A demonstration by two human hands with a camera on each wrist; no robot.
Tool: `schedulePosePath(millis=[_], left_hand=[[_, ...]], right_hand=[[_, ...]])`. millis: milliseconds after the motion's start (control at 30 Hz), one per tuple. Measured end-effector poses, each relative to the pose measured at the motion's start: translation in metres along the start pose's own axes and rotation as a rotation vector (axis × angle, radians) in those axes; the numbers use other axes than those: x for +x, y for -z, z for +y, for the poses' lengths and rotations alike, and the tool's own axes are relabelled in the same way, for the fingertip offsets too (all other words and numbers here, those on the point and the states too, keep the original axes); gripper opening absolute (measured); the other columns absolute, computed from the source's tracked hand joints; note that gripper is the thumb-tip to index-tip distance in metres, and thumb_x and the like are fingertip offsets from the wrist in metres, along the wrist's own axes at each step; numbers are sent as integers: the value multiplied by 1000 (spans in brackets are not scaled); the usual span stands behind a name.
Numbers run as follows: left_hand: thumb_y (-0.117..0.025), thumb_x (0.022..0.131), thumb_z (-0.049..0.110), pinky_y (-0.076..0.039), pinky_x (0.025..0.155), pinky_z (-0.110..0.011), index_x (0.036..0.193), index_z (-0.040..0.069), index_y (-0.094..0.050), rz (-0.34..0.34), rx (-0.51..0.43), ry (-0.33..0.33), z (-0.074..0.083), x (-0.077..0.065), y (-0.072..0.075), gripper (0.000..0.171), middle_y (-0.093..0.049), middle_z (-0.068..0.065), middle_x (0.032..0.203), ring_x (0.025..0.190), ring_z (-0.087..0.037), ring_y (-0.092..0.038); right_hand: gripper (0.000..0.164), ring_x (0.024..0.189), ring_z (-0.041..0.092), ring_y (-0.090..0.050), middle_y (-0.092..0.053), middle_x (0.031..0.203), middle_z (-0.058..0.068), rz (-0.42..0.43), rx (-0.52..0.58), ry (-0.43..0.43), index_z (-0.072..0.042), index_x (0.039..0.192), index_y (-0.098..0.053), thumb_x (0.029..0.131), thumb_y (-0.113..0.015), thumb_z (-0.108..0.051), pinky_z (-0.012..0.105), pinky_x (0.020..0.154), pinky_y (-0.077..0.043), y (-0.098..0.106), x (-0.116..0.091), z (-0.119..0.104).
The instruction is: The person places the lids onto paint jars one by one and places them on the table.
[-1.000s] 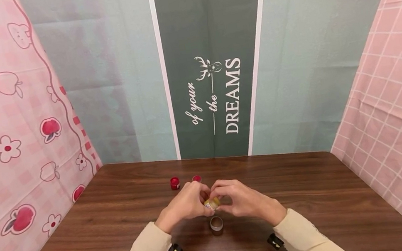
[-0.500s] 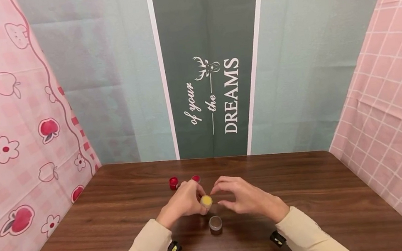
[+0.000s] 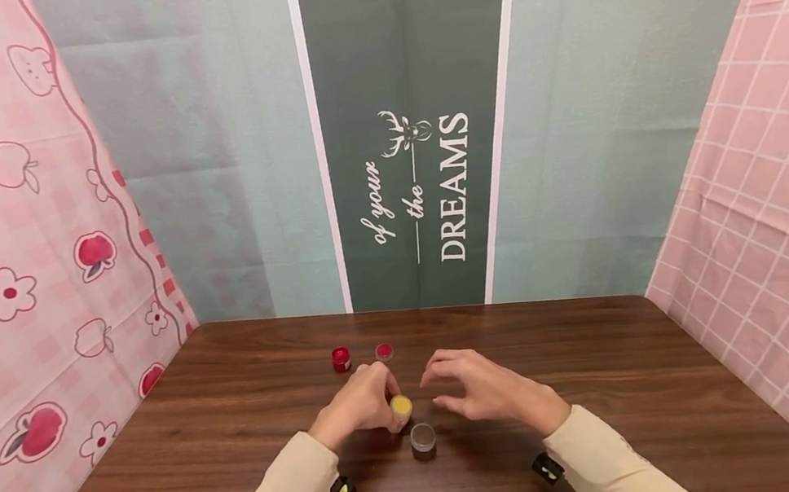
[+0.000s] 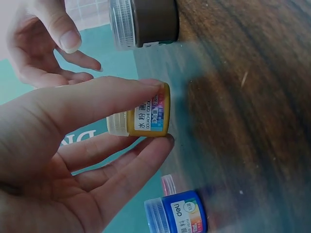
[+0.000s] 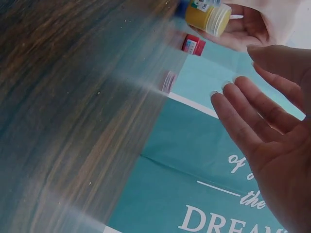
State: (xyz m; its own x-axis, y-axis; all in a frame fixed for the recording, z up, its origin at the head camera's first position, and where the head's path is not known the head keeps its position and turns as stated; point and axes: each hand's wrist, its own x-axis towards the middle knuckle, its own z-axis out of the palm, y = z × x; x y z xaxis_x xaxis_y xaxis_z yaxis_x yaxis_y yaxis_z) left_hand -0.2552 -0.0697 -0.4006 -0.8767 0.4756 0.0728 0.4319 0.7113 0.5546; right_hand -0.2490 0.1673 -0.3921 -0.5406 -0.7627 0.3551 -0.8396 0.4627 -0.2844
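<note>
In the head view my left hand pinches a small yellow gouache paint jar between thumb and fingers. The left wrist view shows its printed label and translucent lid, with the jar's base close to the tabletop. Just in front of it stands a brown paint jar with a clear lid. My right hand hovers to the right of both jars, fingers loosely bent and holding nothing. A blue paint jar stands near the left hand in the left wrist view; that hand hides it from the head view.
Farther back on the brown wooden table stands an uncovered red paint jar. To its right lies a round lid with red inside. A green cloth hangs behind the table, with pink cloths at both sides.
Both hands were at the yellow jar; the right hand has let go and drawn back to the right. The left hand has turned the jar upright and lowered it toward the table.
</note>
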Motion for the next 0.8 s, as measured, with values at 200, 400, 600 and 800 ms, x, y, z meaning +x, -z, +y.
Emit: schedulePosePath(millis=[200,400,600,800], left_hand=[[-91,63,2,-50,58,-24,79,3,-73,-6,-1,3,-2,0,-3,25,-68,0,70,63,-10,-55],[-92,61,2,-49,58,-25,76,4,-72,-11,3,5,-3,-1,-3,25,-67,1,68,63,-11,-54],[-91,60,-1,-48,56,-24,78,1,-70,-7,22,-8,-1,-3,-3,27,-66,-1,71,65,-12,-53],[-92,62,1,-55,62,-30,87,-2,-71,-7,38,-4,5,-7,4,32,-69,-7,80,71,-15,-58]], right_hand=[[15,98,18,-70,-69,105,1,-48,-27,-36,-9,104,-74,90,-76,-10,33,87,-60,0,-1,2],[12,94,17,-69,-70,101,1,-105,-42,-69,-8,101,-75,89,-76,-8,32,83,-59,2,-3,5],[11,92,14,-68,-74,99,3,-221,-60,-149,-10,98,-74,87,-77,-11,29,83,-57,6,-3,6],[13,81,13,-63,-74,93,3,-287,-55,-194,-10,97,-73,86,-79,-12,25,72,-52,11,-3,5]])
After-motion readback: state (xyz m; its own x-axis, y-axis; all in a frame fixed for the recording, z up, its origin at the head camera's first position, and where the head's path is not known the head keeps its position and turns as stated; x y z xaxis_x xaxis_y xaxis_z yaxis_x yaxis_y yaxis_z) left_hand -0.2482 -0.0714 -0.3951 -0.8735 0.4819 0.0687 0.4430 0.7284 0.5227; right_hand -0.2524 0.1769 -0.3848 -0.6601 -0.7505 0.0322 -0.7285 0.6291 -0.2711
